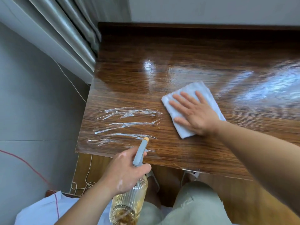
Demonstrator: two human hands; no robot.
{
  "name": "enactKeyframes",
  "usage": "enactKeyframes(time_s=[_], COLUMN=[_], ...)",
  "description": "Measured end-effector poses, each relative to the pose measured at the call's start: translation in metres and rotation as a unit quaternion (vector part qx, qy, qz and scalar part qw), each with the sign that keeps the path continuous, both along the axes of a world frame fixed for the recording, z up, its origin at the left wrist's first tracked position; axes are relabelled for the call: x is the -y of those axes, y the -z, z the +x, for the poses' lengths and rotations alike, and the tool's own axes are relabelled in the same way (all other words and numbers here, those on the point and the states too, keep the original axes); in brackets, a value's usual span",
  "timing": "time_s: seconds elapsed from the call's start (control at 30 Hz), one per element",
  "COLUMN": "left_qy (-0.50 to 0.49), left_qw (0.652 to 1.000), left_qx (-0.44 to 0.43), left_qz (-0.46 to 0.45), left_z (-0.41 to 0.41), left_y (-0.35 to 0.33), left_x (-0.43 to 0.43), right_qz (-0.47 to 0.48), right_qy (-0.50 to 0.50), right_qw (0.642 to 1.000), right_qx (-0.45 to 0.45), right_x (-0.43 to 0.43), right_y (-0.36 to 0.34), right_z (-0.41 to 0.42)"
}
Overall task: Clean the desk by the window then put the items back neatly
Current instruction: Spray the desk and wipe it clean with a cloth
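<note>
Pressing flat on a folded light-blue cloth [185, 131], the right hand [194, 114] has its fingers straight and spread, with the palm down on the fabric. The cloth lies on the dark wooden desk [178, 54], nearer to the front edge than to the wall. The left hand [125, 172] grips a spray bottle [129, 200] around its neck, the fingers curled under the grey trigger head. The bottle is clear and ribbed with yellowish liquid inside, and it is held in the air just before the front edge of the desk. Its orange nozzle tip [146, 139] points toward the desk top. On the wood near the front left corner there are several white foam streaks [126, 124], to the left of the cloth and apart from it. Farther back the surface shines with light. A grey curtain [65, 30] hangs beside the left end of the desk, and a red cord [24, 161] lies on the grey floor [32, 103].
</note>
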State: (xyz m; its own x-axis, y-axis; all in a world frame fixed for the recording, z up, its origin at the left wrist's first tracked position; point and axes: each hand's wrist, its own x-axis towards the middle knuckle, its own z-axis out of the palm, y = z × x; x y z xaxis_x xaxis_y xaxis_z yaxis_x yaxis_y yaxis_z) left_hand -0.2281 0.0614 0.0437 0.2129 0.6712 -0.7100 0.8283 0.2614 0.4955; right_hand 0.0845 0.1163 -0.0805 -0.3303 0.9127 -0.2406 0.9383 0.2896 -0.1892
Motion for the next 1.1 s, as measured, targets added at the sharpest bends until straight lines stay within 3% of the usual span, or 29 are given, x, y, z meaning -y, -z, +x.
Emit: enactKeyframes(time_s=[0.2,0.43,0.8,1.1], left_qy=[0.015,0.035,0.117,0.146], left_qw=[1.000,0.999,0.993,0.989], left_qx=[-0.013,-0.014,0.003,0.015], left_qz=[0.012,0.011,-0.016,-0.009], left_z=[-0.005,-0.019,-0.060,-0.085], left_y=[-0.002,-0.003,-0.007,-0.010], left_x=[0.002,0.003,-0.002,-0.014], right_qz=[0.005,-0.007,0.014,-0.010], right_qy=[0.207,0.252,0.314,0.501], right_qw=[0.978,0.968,0.949,0.865], right_qx=[0.006,0.001,0.002,0.026], right_x=[-0.066,-0.066,0.072,0.136], right_y=[0.008,0.008,0.008,0.008], right_z=[0.012,0.005,-0.029,-0.092])
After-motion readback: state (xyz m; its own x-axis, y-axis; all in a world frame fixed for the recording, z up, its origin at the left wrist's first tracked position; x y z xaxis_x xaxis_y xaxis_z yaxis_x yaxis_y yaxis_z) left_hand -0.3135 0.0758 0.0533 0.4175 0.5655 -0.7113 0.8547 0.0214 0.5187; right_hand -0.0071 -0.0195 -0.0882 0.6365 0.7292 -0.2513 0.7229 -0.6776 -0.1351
